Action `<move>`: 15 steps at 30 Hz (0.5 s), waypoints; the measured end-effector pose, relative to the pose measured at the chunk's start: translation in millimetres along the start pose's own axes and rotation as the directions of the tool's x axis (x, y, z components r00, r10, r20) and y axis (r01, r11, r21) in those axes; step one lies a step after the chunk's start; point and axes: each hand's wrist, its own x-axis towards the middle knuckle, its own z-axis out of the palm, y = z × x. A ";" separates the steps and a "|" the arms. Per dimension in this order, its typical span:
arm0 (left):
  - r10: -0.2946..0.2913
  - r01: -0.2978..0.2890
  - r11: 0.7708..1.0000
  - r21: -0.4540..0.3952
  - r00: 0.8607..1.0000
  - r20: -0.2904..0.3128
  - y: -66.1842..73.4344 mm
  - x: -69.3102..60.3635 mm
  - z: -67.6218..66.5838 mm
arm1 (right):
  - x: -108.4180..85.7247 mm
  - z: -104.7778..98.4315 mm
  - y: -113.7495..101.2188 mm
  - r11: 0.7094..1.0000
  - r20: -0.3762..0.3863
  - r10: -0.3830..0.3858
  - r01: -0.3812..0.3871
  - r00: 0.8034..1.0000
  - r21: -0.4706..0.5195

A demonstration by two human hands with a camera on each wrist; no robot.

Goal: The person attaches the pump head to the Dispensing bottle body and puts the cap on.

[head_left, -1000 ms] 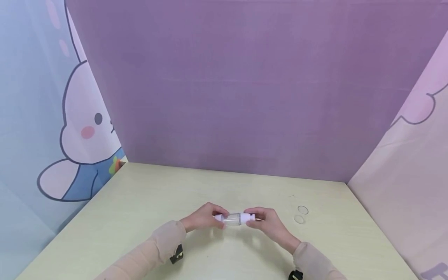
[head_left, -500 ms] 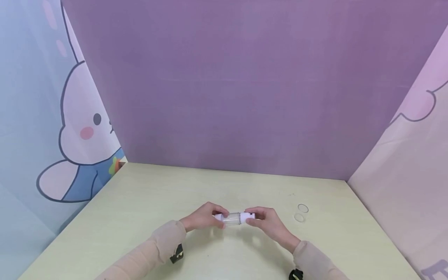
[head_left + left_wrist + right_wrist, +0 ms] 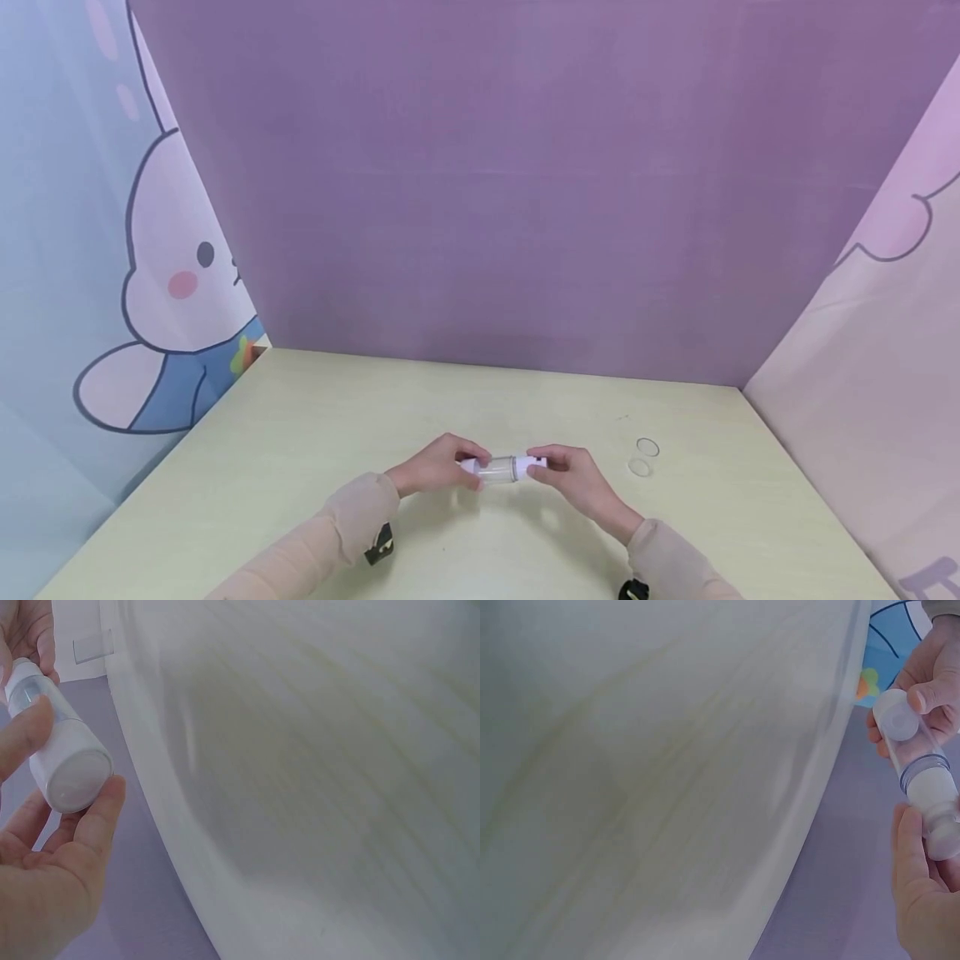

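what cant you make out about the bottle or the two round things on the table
- Head view: the bottle's left end, partly hidden by the left hand.
- Left wrist view: the bottle's far end, partly hidden by the right hand.
- Head view: whether the round things are rings or clear discs; too small.

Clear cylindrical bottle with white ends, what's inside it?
The clear bottle shows a pale round piece inside, near the left hand; its opaque white ends hide whatever they may contain.

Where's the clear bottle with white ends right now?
In the head view, the bottle is held sideways at lower centre, over the table, between the left hand and the right hand, one at each end.
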 end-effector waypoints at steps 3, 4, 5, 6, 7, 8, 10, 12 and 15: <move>0.002 -0.002 1.000 0.004 1.000 0.000 0.1 0.6 -0.3 | 0.5 0.5 0.4 1.000 -0.007 0.015 -0.015 1.000 0.000; 0.002 -0.002 1.000 0.004 1.000 0.000 0.0 0.5 -0.4 | 0.4 0.6 0.7 1.000 -0.007 0.018 -0.018 1.000 0.001; 0.002 -0.002 1.000 0.005 1.000 0.001 -0.1 0.4 -0.6 | 0.2 0.7 0.9 1.000 -0.007 0.021 -0.021 1.000 0.004; -0.001 0.001 1.000 0.005 1.000 0.000 -0.2 0.2 -0.7 | 0.2 0.9 1.3 1.000 -0.005 0.024 -0.024 1.000 0.006; -0.003 0.003 1.000 0.005 1.000 0.000 -0.1 -0.1 -0.9 | 0.2 1.0 1.6 1.000 -0.004 0.025 -0.025 1.000 0.007; -0.004 0.004 1.000 0.005 1.000 -0.001 0.1 -0.4 -1.2 | 0.2 1.0 1.7 1.000 -0.002 0.024 -0.024 1.000 0.009; 0.000 0.000 1.000 0.008 1.000 -0.001 0.5 -0.8 -1.7 | 0.3 1.0 1.5 1.000 -0.001 0.021 -0.021 1.000 0.010; 0.004 -0.004 1.000 0.008 1.000 -0.001 1.0 -0.7 -2.2 | 0.8 0.9 0.7 1.000 -0.003 0.021 -0.021 1.000 0.011; 0.005 -0.005 1.000 0.007 1.000 -0.004 -0.1 -2.2 -3.0 | 1.8 2.4 0.3 1.000 0.003 0.024 -0.024 1.000 0.013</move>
